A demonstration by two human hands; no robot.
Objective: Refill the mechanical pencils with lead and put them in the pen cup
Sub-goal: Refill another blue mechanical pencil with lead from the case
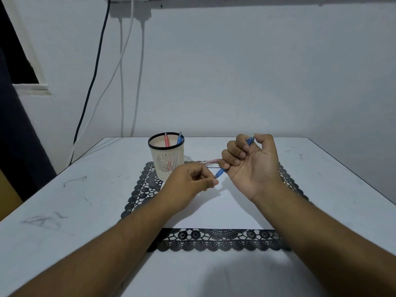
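Step in hand, as judged: refilling the blue pencil (220, 173), probably at its lower end, just right of frame centre. The right hand (250, 163), palm toward the camera, grips the pencil in curled fingers, its upper end showing by the thumb, its lower end pointing down-left. The left hand (190, 181) meets that lower end with thumb and forefinger pinched together; whether they hold a lead or a cap is too small to tell. Both forearms reach in from the bottom edge.

The cup (166, 156), centre-left on the black mat (214, 240), already holds a red and a blue pencil. A red-marked item (211, 161), possibly the lead case, lies behind the hands. The next move calls for fine alignment, then the pencil goes to the cup.
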